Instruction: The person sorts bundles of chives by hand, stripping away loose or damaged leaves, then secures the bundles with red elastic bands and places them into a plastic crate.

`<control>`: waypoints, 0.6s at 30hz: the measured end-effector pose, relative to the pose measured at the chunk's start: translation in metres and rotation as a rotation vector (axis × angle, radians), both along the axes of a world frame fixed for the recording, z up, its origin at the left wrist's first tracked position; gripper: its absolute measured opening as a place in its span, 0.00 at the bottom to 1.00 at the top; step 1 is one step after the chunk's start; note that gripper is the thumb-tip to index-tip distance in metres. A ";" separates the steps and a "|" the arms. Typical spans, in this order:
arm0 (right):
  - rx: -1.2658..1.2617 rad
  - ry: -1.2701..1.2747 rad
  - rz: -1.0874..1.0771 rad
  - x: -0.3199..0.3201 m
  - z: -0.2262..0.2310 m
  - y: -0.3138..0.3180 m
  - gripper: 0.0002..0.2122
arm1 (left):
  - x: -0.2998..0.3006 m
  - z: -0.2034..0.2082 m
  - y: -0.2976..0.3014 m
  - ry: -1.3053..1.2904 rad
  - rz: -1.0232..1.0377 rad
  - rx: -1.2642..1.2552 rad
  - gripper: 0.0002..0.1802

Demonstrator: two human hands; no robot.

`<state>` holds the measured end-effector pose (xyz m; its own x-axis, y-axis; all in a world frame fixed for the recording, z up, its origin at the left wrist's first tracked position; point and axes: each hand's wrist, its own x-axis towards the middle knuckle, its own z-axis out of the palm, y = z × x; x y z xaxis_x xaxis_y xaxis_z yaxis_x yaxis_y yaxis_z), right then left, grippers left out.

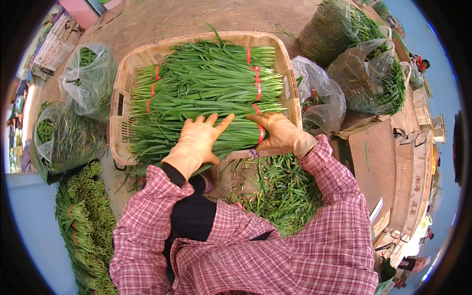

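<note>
A bundle of long green leafy vegetable that looks like garlic chives [223, 129] lies at the near side of a tan plastic crate [291, 91]. My left hand [194, 142], in a pale orange glove, rests on its leaves with the fingers spread. At the bundle's pale stem end, my right hand [282, 133], gloved the same, touches it beside a red band [261, 132], thumb and fingers apart. More banded bundles [206, 69] fill the crate, some with their stems to the left and others to the right.
Loose green leaves [287, 196] are heaped on the ground before me. Clear bags of greens [69, 135] stand at left, and more bags [368, 73] at far right. Banded flowering stalks [86, 221] lie at lower left. A brown cardboard box [371, 167] is at right.
</note>
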<state>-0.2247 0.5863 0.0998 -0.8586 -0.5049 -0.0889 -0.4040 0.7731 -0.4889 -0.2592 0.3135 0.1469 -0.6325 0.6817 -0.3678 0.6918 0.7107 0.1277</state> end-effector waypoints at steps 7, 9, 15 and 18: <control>-0.065 -0.236 -0.034 -0.014 0.016 0.007 0.33 | -0.015 -0.035 -0.011 -0.052 -0.049 0.154 0.62; -0.079 -0.460 -0.060 -0.029 0.007 0.015 0.32 | -0.025 -0.045 -0.013 -0.080 -0.076 0.224 0.61; 0.240 -0.306 0.038 -0.027 -0.019 0.000 0.34 | -0.018 -0.084 -0.001 0.095 -0.077 0.034 0.64; 0.253 -0.110 0.020 -0.030 -0.033 -0.004 0.31 | -0.031 -0.095 -0.003 0.119 -0.054 0.050 0.63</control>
<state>-0.2549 0.5826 0.0664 -0.8270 -0.4712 -0.3068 -0.3751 0.8688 -0.3232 -0.2902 0.3102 0.0519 -0.6315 0.7315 -0.2572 0.7413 0.6668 0.0763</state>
